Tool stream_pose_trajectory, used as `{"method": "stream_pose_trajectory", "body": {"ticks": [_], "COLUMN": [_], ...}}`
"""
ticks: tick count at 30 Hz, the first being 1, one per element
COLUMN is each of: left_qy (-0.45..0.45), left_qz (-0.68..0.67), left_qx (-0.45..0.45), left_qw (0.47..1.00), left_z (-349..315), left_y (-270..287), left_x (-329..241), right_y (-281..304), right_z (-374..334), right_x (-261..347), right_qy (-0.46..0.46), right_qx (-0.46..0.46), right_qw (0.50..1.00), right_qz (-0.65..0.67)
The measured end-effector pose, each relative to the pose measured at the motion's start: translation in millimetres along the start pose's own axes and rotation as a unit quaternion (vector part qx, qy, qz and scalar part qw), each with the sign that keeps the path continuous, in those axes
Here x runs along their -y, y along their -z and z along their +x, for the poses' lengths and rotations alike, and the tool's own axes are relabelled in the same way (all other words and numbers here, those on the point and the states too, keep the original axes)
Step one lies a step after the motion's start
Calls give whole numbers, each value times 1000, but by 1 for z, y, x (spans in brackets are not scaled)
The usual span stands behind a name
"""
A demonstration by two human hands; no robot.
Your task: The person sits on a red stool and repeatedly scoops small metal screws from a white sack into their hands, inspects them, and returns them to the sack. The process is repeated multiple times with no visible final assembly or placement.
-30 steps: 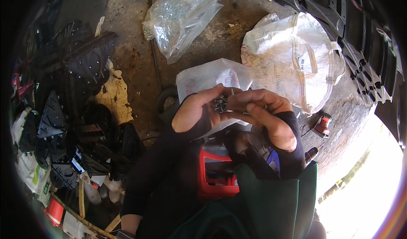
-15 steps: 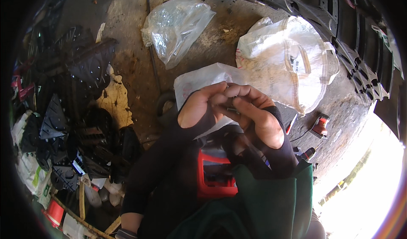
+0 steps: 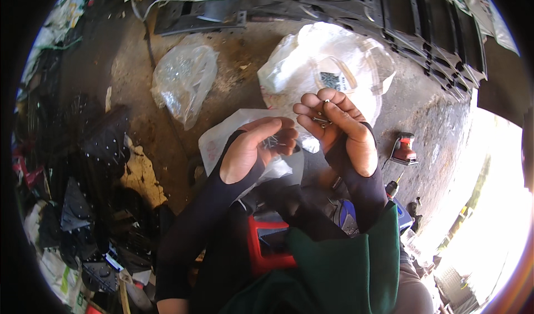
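My left hand [image 3: 251,147] is cupped with its fingers curled round a small bunch of thin metal screws [image 3: 271,142]. To its right and a little higher, my right hand [image 3: 347,127] has its thumb pressed against the fingers. A few screws [image 3: 320,120] lie across those fingers, and one small head shows at the thumb tip. The two hands are apart. Beneath them are a white plastic bag [image 3: 214,136] and the red frame [image 3: 257,253] of something partly hidden by my arms and a green cloth [image 3: 345,258].
A clear bag of small metal pieces [image 3: 186,83] lies on the floor ahead, beside a large white sack [image 3: 295,63]. At right are a red sander [image 3: 405,148] and a drill [image 3: 392,189]. Black parts [image 3: 78,208] crowd the left; dark panels [image 3: 334,2] line the far side.
My hands have come apart, the right one moving up and away from the left, baring screws in both. The whole view has shifted, so the bags now appear farther left.
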State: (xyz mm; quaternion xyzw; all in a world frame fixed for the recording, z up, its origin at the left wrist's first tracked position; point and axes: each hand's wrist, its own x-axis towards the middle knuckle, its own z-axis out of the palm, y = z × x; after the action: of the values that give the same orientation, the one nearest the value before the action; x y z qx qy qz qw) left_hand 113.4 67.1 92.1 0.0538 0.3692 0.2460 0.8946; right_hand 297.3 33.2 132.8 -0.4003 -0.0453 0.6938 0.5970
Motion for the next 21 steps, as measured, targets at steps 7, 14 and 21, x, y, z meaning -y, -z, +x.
{"method": "stream_pose_trajectory", "body": {"ticks": [7, 14, 21], "left_qy": [-36, 31, 112], "left_qz": [256, 350, 403], "left_qx": [-46, -134, -101], "left_qw": [965, 927, 903], "left_z": [9, 23, 48], "left_y": [-40, -81, -92], "left_x": [-22, -20, -28], "right_y": [19, 21, 29], "right_z": [-3, 1, -3], "right_x": [-2, -10, -10], "right_qy": [69, 94, 157], "right_qx": [-52, -85, -96], "right_qw": [995, 989, 983], "right_qz": [56, 71, 10]}}
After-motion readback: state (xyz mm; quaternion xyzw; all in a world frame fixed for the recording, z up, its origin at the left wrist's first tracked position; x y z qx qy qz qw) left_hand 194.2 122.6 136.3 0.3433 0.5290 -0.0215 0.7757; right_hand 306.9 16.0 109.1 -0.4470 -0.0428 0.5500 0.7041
